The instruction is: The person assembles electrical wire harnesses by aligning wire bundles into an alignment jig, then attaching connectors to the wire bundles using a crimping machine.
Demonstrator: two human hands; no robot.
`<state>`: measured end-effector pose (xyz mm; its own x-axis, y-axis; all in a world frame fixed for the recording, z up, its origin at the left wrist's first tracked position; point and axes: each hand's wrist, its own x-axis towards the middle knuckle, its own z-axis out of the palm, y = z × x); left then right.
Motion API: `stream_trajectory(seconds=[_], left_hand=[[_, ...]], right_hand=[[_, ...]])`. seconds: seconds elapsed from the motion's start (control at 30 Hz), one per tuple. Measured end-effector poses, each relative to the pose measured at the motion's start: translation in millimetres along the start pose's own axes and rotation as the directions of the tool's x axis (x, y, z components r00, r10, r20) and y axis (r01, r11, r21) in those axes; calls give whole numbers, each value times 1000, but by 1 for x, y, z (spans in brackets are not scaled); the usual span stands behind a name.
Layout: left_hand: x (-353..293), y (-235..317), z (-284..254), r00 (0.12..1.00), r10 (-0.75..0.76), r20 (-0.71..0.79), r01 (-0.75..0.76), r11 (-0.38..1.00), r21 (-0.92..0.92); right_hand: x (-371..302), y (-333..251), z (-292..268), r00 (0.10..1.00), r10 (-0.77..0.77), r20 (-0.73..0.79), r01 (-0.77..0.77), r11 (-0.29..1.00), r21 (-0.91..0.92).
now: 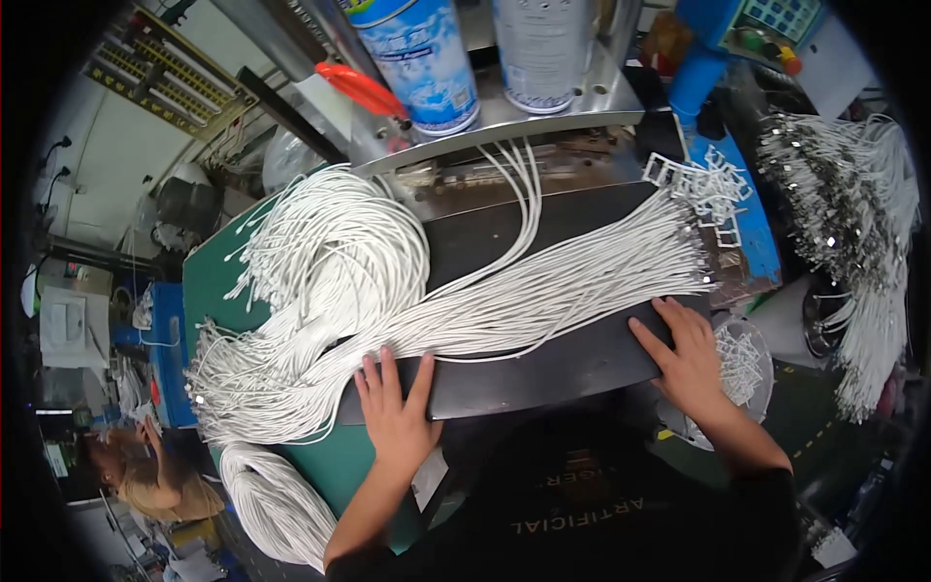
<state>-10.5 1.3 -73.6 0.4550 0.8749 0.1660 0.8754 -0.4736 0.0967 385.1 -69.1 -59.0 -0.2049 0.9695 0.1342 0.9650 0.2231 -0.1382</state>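
Observation:
A wide bundle of white wires (543,291) lies across a black mat (572,373), fanned out toward its metal-tipped ends at the right. My left hand (398,412) rests at the bundle's near edge, fingers spread, the fingertips touching the wires or right beside them. On the mat's right side my right hand (690,357) lies with its fingers apart, just below the tipped ends and holding nothing. Several separate wires (529,199) run from the bundle up under a metal machine plate (504,131). Left of the mat, a looped coil of white wires (388,233) sits on a green surface (218,257).
Two spray cans (417,68) and a red-handled tool (359,89) stand on the metal plate. White plastic frames (703,184) pile up at the right. A bin (766,373) holds white pieces. More wire bundles hang at right (853,223) and lower left (276,504). Another person (160,480) sits lower left.

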Motion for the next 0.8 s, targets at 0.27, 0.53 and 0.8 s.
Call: stream_trajectory(seconds=[0.27, 0.53, 0.8], left_hand=[[9, 20, 7, 999, 14, -36, -14, 1000, 22], [42, 87, -44, 968, 228, 101, -208, 962, -174], [177, 171, -22, 921, 388, -36, -311, 676, -668]], right_hand=[[-12, 17, -3, 997, 63, -35, -62, 998, 10], [-32, 30, -27, 998, 48, -30, -47, 999, 18], [52, 68, -95, 867, 449, -215, -378, 875, 303]])
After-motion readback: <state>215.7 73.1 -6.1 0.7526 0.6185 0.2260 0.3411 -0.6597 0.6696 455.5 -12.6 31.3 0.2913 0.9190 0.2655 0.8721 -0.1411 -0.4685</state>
